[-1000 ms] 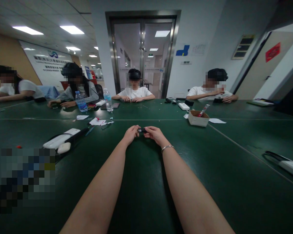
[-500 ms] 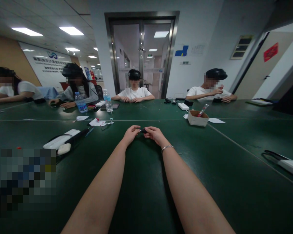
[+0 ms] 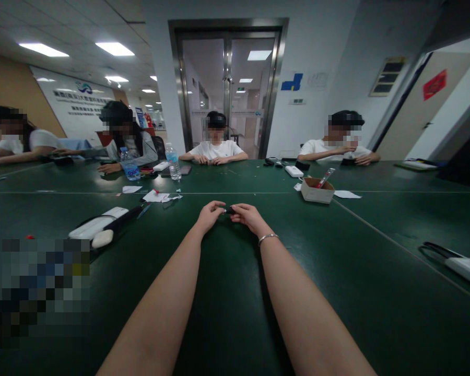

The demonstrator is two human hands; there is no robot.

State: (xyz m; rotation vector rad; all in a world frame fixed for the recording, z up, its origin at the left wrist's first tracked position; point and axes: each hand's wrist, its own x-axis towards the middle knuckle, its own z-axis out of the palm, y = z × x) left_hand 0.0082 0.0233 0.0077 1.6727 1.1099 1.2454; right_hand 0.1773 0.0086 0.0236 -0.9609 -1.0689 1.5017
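Note:
Both my arms stretch forward over the dark green table (image 3: 235, 292). My left hand (image 3: 210, 215) and my right hand (image 3: 249, 216) meet at the table's middle, fingers curled. Between their fingertips they pinch a small black object (image 3: 229, 210), too small to name. A silver bracelet (image 3: 268, 237) circles my right wrist.
A small cardboard box (image 3: 317, 190) with a red-tipped pen stands to the right. White devices (image 3: 97, 227) lie at left, another white device with a black cable (image 3: 466, 266) at far right. Paper scraps (image 3: 156, 196) and water bottles (image 3: 174, 162) are beyond. Several people sit across the table.
My hands stay together on the small black object with only slight finger movement. A person at the far left has stretched an arm out sideways.

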